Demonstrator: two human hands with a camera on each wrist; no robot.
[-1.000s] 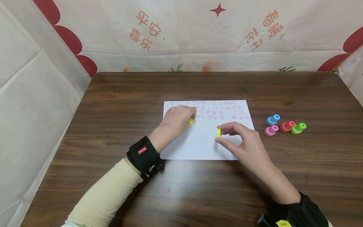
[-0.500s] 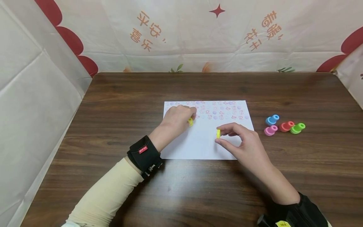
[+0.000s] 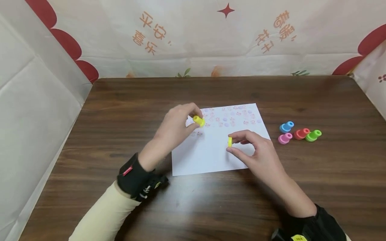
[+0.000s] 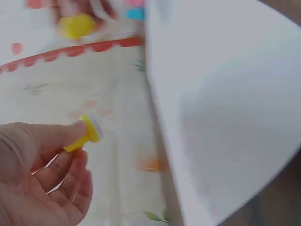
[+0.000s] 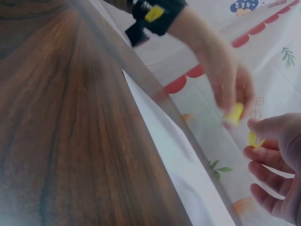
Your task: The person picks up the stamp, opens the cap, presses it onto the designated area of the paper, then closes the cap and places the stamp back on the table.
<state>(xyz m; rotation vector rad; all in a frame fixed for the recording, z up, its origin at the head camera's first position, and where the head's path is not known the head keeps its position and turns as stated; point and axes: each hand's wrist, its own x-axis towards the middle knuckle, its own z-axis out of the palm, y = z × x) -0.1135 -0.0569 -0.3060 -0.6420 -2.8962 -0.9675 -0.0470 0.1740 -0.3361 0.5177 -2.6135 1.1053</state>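
Observation:
My left hand [image 3: 172, 127] pinches a yellow toy stamp [image 3: 199, 121] by its handle, above the left part of a white sheet of paper [image 3: 208, 155]. In the left wrist view the stamp [image 4: 87, 133] has a pale face turned away from the palm. Between thumb and fingertips, my right hand [image 3: 260, 152] pinches a small round yellow cap [image 3: 230, 142] over the paper's right half. A face-like mark shows on that cap [image 5: 257, 139] in the right wrist view. Rows of small red and purple prints cover the paper's far part, with a couple of darker prints below them at left.
To the right of the paper, blue [image 3: 286, 127], pink [image 3: 284, 138], red [image 3: 301, 134] and green [image 3: 313, 135] stamps stand close together on the brown wooden table [image 3: 135, 97]. A white patterned cloth [image 3: 193, 40] hangs behind the table's far edge.
My left hand has risen off the paper with the yellow stamp, uncovering a couple of prints. The paper has turned slightly, its left side nearer to me. My right hand stays almost still.

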